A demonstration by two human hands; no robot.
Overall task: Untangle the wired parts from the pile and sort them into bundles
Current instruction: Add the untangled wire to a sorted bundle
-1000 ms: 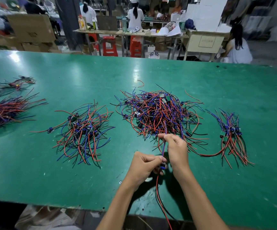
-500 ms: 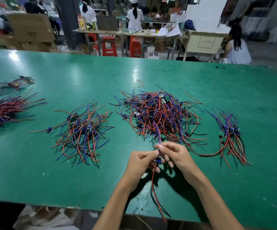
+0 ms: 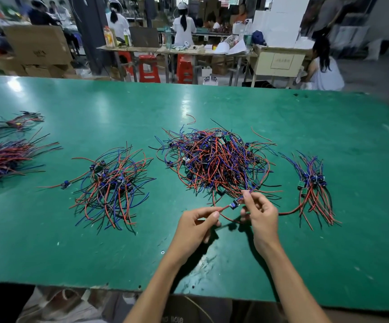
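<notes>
The green table (image 3: 212, 108) carries the tangled pile (image 3: 214, 162) at its middle, still the biggest heap, so most sorting looks left to do. A loose bundle (image 3: 112, 185) lies left of it, a denser bundle (image 3: 4, 159) at the left edge, a neat bundle (image 3: 314, 187) toward the right edge. Nearer the front edge, the right hand (image 3: 261, 213) pinches a blue wire and the left hand (image 3: 196, 224) pinches a red one of a single wired part (image 3: 234, 203), its wires reaching into the pile.

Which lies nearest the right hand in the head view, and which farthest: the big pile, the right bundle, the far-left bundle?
From the right hand:
1. Big pile, just beyond it.
2. Right bundle, to its right.
3. Far-left bundle, at the table's left edge.
</notes>
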